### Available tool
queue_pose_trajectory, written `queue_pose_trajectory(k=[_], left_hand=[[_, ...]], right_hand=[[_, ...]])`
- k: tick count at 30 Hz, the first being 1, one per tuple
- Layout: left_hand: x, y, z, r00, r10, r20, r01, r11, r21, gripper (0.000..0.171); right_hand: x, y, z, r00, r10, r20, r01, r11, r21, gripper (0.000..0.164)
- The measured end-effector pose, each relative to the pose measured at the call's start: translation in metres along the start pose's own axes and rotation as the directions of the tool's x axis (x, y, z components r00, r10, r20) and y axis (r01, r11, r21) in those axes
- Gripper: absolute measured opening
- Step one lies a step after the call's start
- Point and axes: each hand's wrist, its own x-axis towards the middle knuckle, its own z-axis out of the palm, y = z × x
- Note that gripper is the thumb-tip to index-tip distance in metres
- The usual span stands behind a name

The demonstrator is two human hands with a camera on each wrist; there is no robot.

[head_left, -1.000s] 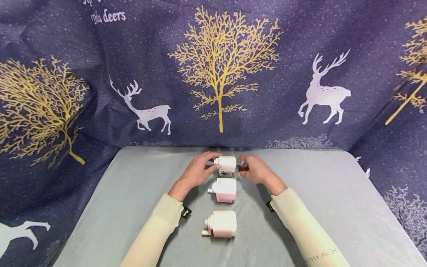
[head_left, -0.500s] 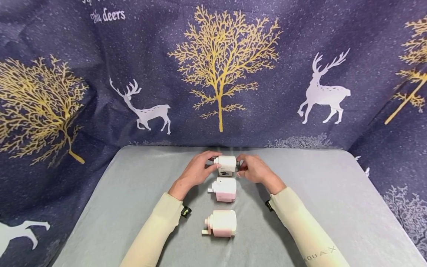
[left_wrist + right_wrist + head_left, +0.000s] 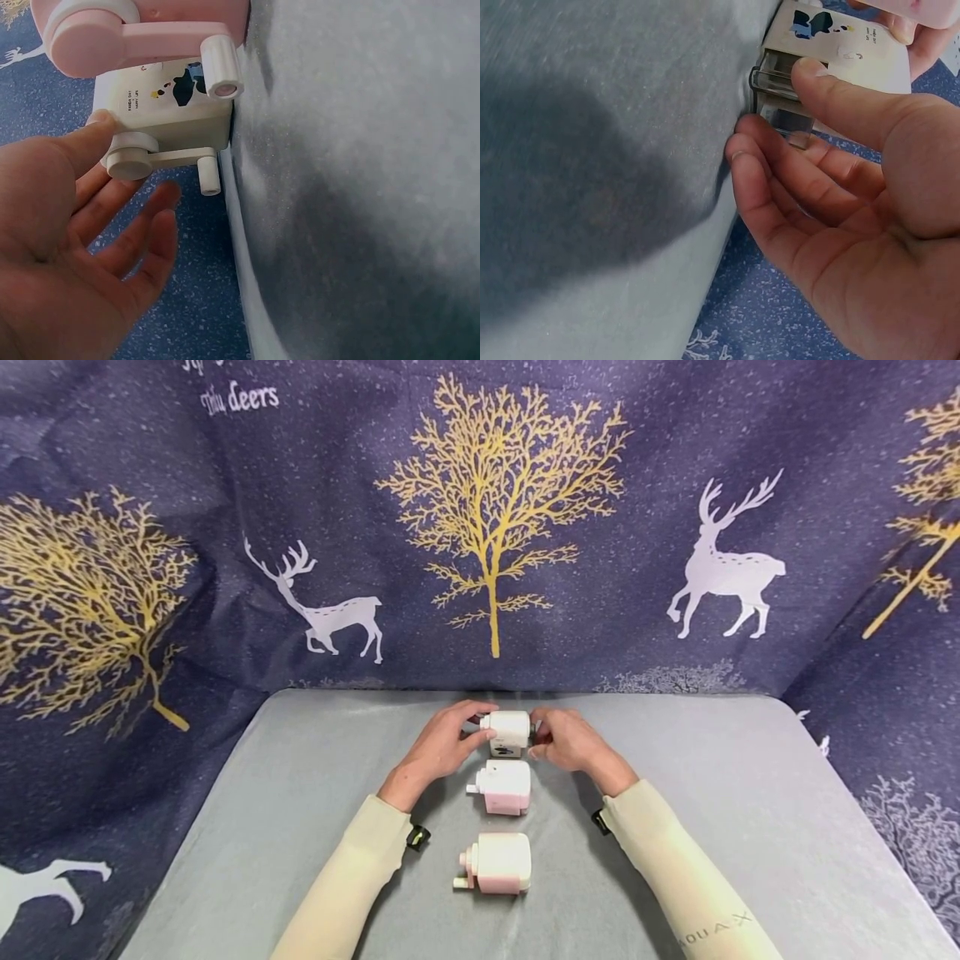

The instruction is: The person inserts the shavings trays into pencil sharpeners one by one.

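The farthest of three hand-crank pencil sharpeners is a white one (image 3: 510, 729) with a panda print, standing between both hands. My left hand (image 3: 446, 742) holds its crank side; in the left wrist view the thumb lies along the body, with fingers spread beyond the crank (image 3: 180, 157). From the other end, my right hand (image 3: 576, 745) pinches the sharpener's front, thumb by the metal frame (image 3: 775, 81) and fingertips on the far side. Part of that front is hidden by the fingers. Just nearer sits a pink-and-white pencil sharpener (image 3: 507, 787), its crank pointing left.
A third sharpener, cream and pink (image 3: 504, 862), stands closest to the person, in line with the others. They rest on a grey-covered table (image 3: 315, 827). Behind its back edge hangs a dark blue cloth (image 3: 592, 635) printed with trees and deer.
My right hand has shifted slightly left, closer to the white sharpener's body, and less of the dark front part shows. The left hand and the other two sharpeners stay put.
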Motion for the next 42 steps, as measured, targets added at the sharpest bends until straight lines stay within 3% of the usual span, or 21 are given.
queue_pose_trajectory(k=[3, 8, 27, 42], left_hand=[[0.000, -0.001, 0.000, 1.000, -0.002, 0.002, 0.002, 1.000, 0.000, 0.045], [0.000, 0.000, 0.001, 1.000, 0.006, -0.004, -0.006, 1.000, 0.011, 0.043], [-0.001, 0.004, -0.001, 1.000, -0.012, 0.013, 0.012, 1.000, -0.001, 0.043], [-0.002, 0.002, 0.001, 1.000, -0.006, 0.005, 0.006, 1.000, 0.003, 0.044]], right_hand=[[0.002, 0.001, 0.002, 1.000, -0.018, 0.001, 0.018, 1.000, -0.015, 0.013], [0.004, 0.002, 0.004, 0.999, -0.044, -0.008, 0.044, 0.999, -0.011, 0.014], [0.009, -0.007, 0.008, 0.995, 0.087, 0.043, -0.087, 0.996, 0.002, 0.029], [0.010, -0.006, 0.010, 0.997, 0.074, 0.027, -0.074, 0.997, 0.006, 0.034]])
